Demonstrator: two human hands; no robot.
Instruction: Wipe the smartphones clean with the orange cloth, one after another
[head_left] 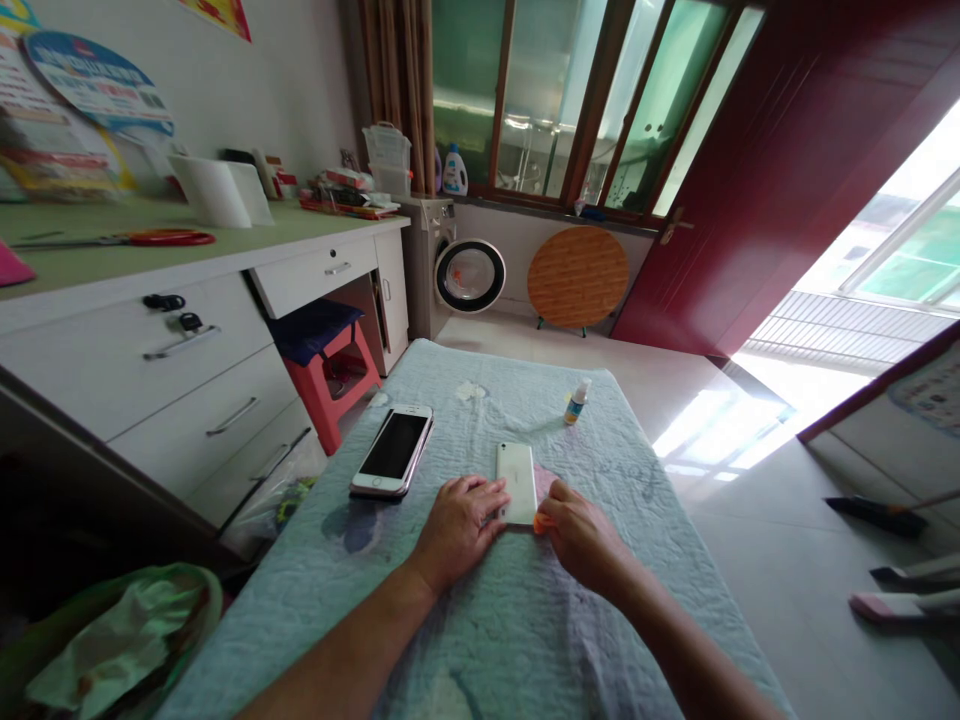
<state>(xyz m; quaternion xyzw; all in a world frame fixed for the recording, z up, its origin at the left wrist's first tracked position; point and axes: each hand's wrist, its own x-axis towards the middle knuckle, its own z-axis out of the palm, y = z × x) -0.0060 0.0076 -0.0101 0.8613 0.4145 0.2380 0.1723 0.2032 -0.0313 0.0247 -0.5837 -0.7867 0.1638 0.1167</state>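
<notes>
A white phone lies face down on the pale blue quilted cloth covering the table. My left hand rests flat beside it, fingers stretched out and touching its left edge. My right hand is at the phone's lower right corner, fingers pinched on a small orange thing that I cannot make out. A second phone with a dark screen lies face up to the left. A small dropper bottle stands farther back on the right.
A crumpled white wad lies near the cloth's far edge. A desk with drawers runs along the left, with a red stool beneath. A green bag sits at lower left. Open tiled floor lies to the right.
</notes>
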